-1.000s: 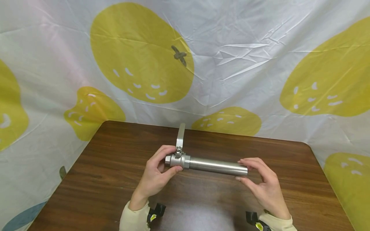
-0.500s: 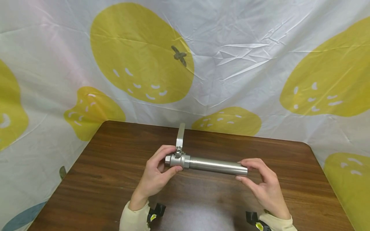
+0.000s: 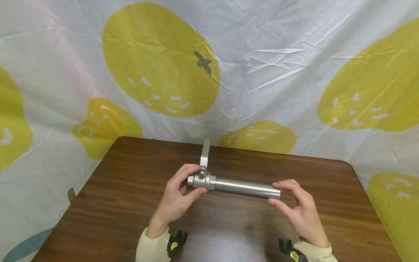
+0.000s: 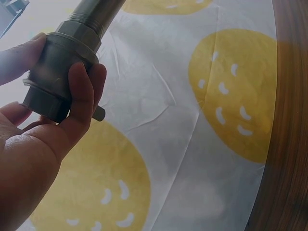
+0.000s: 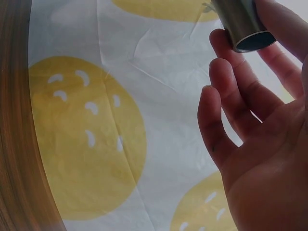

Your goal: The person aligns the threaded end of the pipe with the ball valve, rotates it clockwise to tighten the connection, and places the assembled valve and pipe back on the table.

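Note:
A silver ball valve (image 3: 201, 181) with a flat lever handle (image 3: 204, 153) is joined to a straight metal pipe (image 3: 243, 187). My left hand (image 3: 178, 200) grips the valve body between thumb and fingers, and the lever points away toward the back. In the left wrist view, threads (image 4: 86, 21) show where the pipe meets the valve's hex end. At the pipe's far end, my right hand (image 3: 302, 211) pinches it between thumb and fingers. The right wrist view shows the pipe's open end (image 5: 255, 42), with the other fingers bent loosely below it.
The assembly is held above a dark brown wooden table (image 3: 108, 203). A white cloth (image 3: 255, 83) printed with yellow fruit hangs behind the table and along its sides. Black wrist mounts (image 3: 178, 240) sit on both forearms.
My right finger and thumb have shifted very slightly on the pipe's end. The valve, pipe and left hand stay practically where they were.

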Tool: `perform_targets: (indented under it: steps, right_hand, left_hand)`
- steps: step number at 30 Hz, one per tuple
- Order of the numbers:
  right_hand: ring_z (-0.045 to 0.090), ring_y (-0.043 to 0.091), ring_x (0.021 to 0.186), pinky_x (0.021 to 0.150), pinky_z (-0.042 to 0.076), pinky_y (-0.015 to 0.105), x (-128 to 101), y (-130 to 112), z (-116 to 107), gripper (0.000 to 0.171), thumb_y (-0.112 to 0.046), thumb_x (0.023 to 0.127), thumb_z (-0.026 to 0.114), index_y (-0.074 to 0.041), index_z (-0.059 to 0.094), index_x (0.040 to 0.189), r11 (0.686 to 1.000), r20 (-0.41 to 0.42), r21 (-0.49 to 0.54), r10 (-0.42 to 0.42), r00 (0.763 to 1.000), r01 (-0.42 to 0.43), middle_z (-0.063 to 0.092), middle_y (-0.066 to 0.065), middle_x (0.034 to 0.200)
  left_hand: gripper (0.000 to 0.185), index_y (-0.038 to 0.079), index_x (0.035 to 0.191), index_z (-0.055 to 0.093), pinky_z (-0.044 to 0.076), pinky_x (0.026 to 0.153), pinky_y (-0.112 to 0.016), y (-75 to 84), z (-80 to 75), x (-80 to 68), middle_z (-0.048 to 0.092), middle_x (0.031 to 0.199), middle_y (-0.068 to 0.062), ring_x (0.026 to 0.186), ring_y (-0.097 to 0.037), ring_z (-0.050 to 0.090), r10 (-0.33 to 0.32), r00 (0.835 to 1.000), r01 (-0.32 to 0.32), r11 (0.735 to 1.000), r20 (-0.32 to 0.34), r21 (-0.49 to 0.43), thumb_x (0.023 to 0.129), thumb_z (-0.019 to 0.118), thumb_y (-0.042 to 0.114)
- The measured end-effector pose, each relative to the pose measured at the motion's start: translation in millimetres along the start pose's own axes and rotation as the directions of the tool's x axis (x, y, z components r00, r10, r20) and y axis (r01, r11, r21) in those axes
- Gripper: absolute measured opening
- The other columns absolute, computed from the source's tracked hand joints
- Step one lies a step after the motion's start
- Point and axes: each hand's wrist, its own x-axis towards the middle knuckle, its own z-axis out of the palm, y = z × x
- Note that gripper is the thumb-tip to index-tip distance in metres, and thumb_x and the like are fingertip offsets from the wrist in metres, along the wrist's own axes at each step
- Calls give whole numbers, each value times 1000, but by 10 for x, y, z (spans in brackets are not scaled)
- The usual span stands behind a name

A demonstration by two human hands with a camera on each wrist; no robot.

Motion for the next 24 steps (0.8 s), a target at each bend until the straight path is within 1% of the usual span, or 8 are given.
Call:
perform_targets:
  steps: [8,16,24]
  right_hand:
    - [56,5,92,84,44,13,-79,106,-25,48,15,59,81,4,65,104,999,13,-41,32,999,-31,65,0,98]
    - [56,4,89,82,44,14,-96,88,-29,45,15,64,78,4,65,106,997,21,-50,62,998,-60,65,-3,97]
    - [55,2,88,81,43,13,-94,47,-27,47,19,68,73,-1,65,109,994,40,-59,99,994,-96,63,-7,95]
  left_hand:
    - [49,-7,121,54,51,87,-18,-4,-1,-1,52,115,-24,105,-9,54,8,1000,-8,1000,6,-4,76,71,-15]
    - [49,-7,121,54,51,86,-18,-4,1,-10,52,115,-23,104,-9,54,9,1000,-9,1000,9,-5,76,71,-15]
    - [49,-7,121,54,51,85,-17,0,0,-11,52,115,-22,104,-9,54,11,1000,-11,1000,10,-4,76,72,-15]
